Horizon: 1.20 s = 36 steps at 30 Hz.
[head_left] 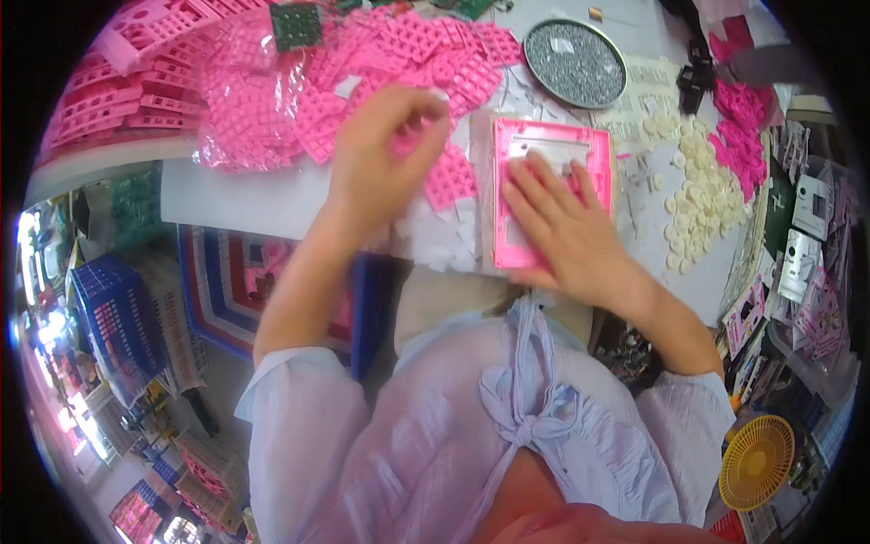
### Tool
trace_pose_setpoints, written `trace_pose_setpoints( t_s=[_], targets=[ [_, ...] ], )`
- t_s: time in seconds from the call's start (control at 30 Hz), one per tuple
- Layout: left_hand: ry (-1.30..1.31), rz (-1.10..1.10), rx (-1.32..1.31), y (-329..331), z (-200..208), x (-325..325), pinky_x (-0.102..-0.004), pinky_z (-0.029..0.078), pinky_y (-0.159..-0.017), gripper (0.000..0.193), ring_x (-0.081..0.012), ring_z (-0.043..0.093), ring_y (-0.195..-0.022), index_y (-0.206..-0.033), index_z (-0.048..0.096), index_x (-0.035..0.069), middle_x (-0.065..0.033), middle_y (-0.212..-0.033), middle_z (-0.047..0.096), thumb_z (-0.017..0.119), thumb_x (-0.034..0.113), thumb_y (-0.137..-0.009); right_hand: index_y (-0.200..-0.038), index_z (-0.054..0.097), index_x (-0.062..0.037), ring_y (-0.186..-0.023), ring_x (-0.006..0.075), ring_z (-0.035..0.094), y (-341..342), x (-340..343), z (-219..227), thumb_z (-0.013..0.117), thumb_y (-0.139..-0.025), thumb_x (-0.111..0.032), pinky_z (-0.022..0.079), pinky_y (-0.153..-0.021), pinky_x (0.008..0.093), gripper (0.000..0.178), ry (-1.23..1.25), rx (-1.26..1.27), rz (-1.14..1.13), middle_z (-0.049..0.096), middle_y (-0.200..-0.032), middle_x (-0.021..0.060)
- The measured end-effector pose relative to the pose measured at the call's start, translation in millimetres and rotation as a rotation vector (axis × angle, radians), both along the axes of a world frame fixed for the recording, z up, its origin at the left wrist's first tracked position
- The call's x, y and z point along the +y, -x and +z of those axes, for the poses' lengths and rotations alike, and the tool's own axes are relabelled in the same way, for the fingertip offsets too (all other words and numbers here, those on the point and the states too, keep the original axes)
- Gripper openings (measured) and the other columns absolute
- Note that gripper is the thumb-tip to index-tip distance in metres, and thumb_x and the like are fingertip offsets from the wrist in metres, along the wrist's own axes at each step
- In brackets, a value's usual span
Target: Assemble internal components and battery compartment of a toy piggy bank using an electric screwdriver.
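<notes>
A pink rectangular plastic housing (pixel 504 199) lies in front of me on the table, with a clear or pale panel (pixel 548 145) inside its frame. My right hand (pixel 562 218) rests on it, fingers stretched out over the panel and frame. To the left, my left hand (pixel 385 150) is raised over a heap of pink grid-like keypad pieces (pixel 399 45). Its thumb and forefinger curl together, and a small whitish bit shows at the fingertips, too small to name. Another group of pink keypad pieces (pixel 450 179) lies between the hands.
A round tray of small metal parts (pixel 575 63) stands behind the housing. White round pieces (pixel 698 199) and magenta parts (pixel 741 136) lie at the right. Pink housings (pixel 127 100) are stacked far left, beside a clear plastic bag (pixel 245 100). A striped bag (pixel 213 272) sits below the table's edge.
</notes>
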<state>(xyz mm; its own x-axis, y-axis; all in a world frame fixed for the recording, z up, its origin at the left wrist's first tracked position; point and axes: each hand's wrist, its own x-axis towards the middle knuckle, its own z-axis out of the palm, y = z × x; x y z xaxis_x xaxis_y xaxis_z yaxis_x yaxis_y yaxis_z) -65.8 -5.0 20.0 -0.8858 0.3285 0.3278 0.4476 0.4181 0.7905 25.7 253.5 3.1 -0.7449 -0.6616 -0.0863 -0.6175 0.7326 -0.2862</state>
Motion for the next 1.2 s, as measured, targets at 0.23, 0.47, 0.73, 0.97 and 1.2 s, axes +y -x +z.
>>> trace_pose_setpoints(
  t_s=[0.23, 0.47, 0.73, 0.97, 1.2],
  targets=[
    [0.382, 0.211, -0.275, 185.6, 17.5, 33.7, -0.048, 0.051, -0.091, 0.039, -0.0369, 0.069, -0.103, -0.105, 0.073, 0.002, -0.0228, -0.111, 0.071, 0.071, 0.037, -0.087, -0.155, 0.029, 0.0064, -0.156, 0.0392, 0.015, -7.4, -7.0, 2.8, 0.067, -0.08, -0.065, 0.014, -0.121, 0.0625, 0.111, -0.034, -0.044, -0.02, 0.024, -0.164, 0.0244],
    [0.275, 0.664, -0.224, 324.2, -62.2, 44.3, -0.0446, 0.053, -0.096, 0.048, -0.0366, 0.066, -0.119, -0.12, 0.073, 0.007, -0.0268, -0.122, 0.069, 0.072, 0.042, -0.087, -0.155, 0.03, 0.005, -0.156, 0.0382, 0.017, -5.5, -12.4, -0.8, 0.075, -0.077, -0.058, 0.017, -0.121, 0.0614, 0.11, 0.023, -0.036, 0.018, 0.024, -0.165, 0.0229],
    [0.156, 0.152, 1.235, 223.4, 39.8, 73.3, -0.0384, 0.051, -0.069, 0.015, -0.0209, 0.063, -0.071, -0.092, 0.067, 0.003, -0.0088, -0.074, 0.063, 0.075, 0.015, -0.087, -0.147, 0.049, -0.0044, -0.148, 0.0387, 0.033, 8.1, 14.3, 3.8, 0.078, -0.081, -0.044, 0.032, -0.117, 0.0546, 0.082, 0.404, 0.019, -0.032, 0.04, -0.156, 0.0204],
    [-0.456, 0.143, 0.438, 198.1, 31.1, 37.7, -0.0226, 0.046, -0.062, 0.008, -0.0084, 0.058, -0.073, -0.091, 0.064, 0.003, -0.0028, -0.089, 0.061, 0.071, -0.001, -0.091, -0.107, 0.072, 0.0024, -0.086, 0.0268, 0.07, 64.8, 20.2, 35.6, 0.069, -0.094, -0.022, 0.054, -0.083, 0.0369, 0.028, 0.872, -0.022, -0.164, 0.073, -0.092, 0.0127],
    [-0.066, 0.065, 1.157, 137.5, 55.9, 42.1, -0.0264, 0.05, -0.068, 0.013, -0.0134, 0.063, -0.079, -0.096, 0.072, 0.003, -0.0091, -0.093, 0.07, 0.076, -0.002, -0.085, -0.095, 0.074, 0.003, -0.066, 0.01, 0.057, 115.4, 26.1, 42.1, 0.044, -0.108, -0.042, 0.044, -0.063, 0.0246, 0.055, 1.616, -0.501, -0.446, 0.064, -0.074, 0.0043]
  ],
)
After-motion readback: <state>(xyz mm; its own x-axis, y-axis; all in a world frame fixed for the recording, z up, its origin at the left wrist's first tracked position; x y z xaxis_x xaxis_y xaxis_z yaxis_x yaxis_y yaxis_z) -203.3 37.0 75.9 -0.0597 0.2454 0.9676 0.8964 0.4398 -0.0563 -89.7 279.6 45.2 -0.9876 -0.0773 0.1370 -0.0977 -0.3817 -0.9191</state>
